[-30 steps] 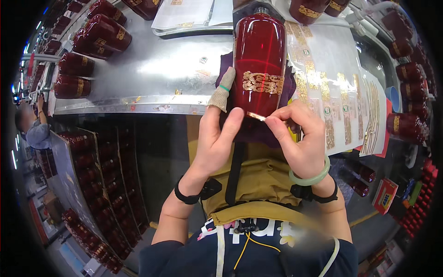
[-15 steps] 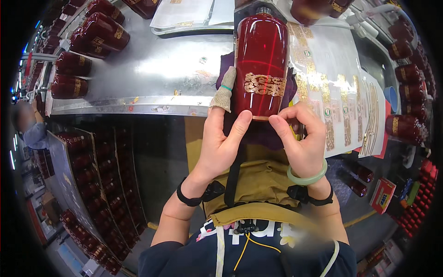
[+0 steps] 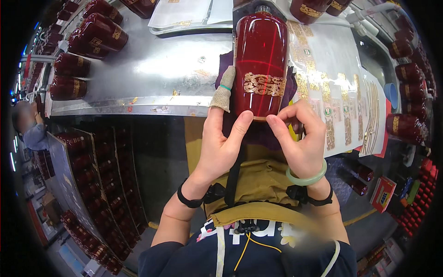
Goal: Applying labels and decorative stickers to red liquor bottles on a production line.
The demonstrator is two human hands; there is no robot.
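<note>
A tall dark red bottle (image 3: 261,55) with a gold ornamental label (image 3: 264,85) lies on a purple cloth at the edge of a steel table (image 3: 166,74). Red laser lines cross its body. My left hand (image 3: 221,138) cups the bottle's base, its forefinger in a beige cloth cot along the left side and its thumb on the bottom edge. My right hand (image 3: 300,138) touches the bottle's lower right corner with thumb and fingertips. A green bangle sits on the right wrist.
White sheets of gold stickers (image 3: 341,92) lie right of the bottle. More red bottles (image 3: 92,32) lie at the table's left and stand at the right (image 3: 410,69). Crates of bottles (image 3: 97,184) fill the floor on the left. Another person (image 3: 30,127) is at far left.
My right hand held a small gold sticker near the bottle's base a second ago; it is now pressed against the bottle's lower right corner and the sticker is not seen. The bottle stayed put.
</note>
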